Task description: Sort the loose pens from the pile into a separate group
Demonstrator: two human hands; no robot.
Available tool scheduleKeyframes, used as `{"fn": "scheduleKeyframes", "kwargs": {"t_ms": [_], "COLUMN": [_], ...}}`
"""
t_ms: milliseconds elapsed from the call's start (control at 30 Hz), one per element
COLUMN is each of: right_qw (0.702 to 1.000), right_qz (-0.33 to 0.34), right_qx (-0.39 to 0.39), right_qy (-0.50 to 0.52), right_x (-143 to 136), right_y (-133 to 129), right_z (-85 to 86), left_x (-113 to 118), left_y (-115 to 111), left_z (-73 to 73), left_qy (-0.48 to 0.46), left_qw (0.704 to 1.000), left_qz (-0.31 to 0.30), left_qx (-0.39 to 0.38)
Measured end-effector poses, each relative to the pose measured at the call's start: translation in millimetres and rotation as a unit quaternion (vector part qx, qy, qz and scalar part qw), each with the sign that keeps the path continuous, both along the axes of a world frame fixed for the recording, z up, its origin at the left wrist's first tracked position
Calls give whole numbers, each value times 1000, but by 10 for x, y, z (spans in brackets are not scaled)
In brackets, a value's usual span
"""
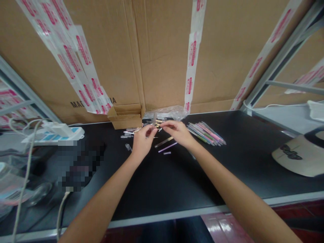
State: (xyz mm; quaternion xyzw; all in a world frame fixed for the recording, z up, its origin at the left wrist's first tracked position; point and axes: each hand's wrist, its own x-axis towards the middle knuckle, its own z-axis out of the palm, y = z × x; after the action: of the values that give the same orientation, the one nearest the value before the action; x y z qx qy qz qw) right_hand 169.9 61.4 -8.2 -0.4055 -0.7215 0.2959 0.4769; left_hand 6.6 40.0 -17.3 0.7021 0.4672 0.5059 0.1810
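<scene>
Near the middle of the black table, my left hand (143, 139) pinches a clear pen barrel (154, 118) that stands roughly upright. To its right, my right hand (177, 132) has thumb and forefinger pressed together close to the barrel; what they hold is too small to make out. Loose pen parts lie behind and below the hands, among them a thin purple stick (167, 147), a short purple piece (167, 153) and clear caps (128, 147). A pile of several coloured pens (206, 134) rests right of my right hand.
A small open cardboard box (126, 121) and crumpled clear plastic (167, 112) sit at the back against large taped cardboard. At left are a power strip (63, 135), cables and a dark, pixelated object (81, 165). A pale cap (298, 153) lies at right, beside a metal frame.
</scene>
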Motion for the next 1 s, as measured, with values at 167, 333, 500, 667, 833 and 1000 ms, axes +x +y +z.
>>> {"fn": "scheduleKeyframes", "kwargs": {"t_ms": [167, 333, 500, 667, 833, 1000], "right_qw": [968, 929, 913, 891, 896, 962], "right_qz": [-2, -21, -56, -61, -110, -146], "right_qx": [65, 82, 47, 55, 43, -29], "right_qy": [-243, -360, -401, -447, -427, -229], "right_x": [-255, -429, -413, -412, -342, -123], "right_y": [-64, -30, 10, -26, -24, 140], "right_z": [-71, -99, -142, -174, -117, -64], "left_x": [-68, -70, -76, -86, -86, -93], "left_y": [30, 40, 46, 85, 121, 144], "left_z": [54, 55, 40, -4, -26, -48], "left_qy": [-55, -67, -69, -89, -145, -198], "left_qw": [997, 996, 996, 995, 988, 979], "left_qz": [50, 60, 48, 40, 24, -2], "left_qx": [16, 1, -2, -14, -38, -55]}}
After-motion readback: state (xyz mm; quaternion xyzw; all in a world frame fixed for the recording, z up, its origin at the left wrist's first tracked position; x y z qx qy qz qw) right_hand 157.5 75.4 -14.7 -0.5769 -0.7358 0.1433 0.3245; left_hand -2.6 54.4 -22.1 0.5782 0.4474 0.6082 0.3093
